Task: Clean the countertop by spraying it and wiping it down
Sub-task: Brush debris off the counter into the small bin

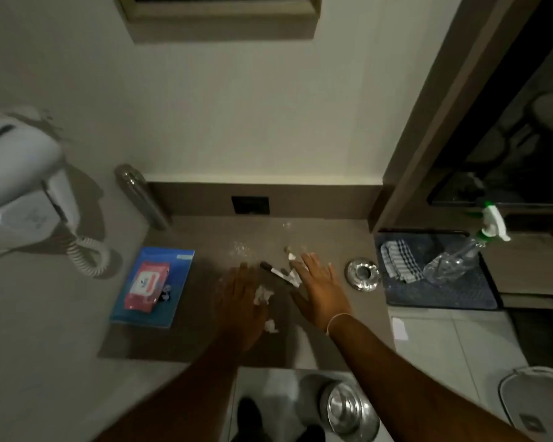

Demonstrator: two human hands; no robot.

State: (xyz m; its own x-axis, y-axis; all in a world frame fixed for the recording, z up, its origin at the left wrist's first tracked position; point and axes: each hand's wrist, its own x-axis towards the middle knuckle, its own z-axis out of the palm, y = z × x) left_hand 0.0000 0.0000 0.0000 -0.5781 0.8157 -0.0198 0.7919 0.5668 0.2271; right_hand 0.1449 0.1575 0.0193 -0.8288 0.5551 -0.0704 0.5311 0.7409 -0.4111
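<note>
Both my hands lie flat over the brown countertop (205, 333), palms down. My left hand (241, 301) is blurred and sits beside crumpled white paper scraps (263, 295); another scrap (271, 326) lies nearer the front edge. My right hand (321, 290) has spread fingers next to dark markers (276, 273) and small litter (290, 256). Neither hand holds anything. A clear spray bottle (460, 256) with a white and green trigger lies tilted on a dark mat (444, 295) at the right, beside a checked cloth (398, 261).
A blue folder (173, 301) with a pink wipes pack (146, 287) lies at the left. A metal ashtray (363, 274) sits right of my right hand. A wall hairdryer (16, 177) hangs left, a steel cylinder (141, 196) at the back, a steel bin (348, 409) on the floor.
</note>
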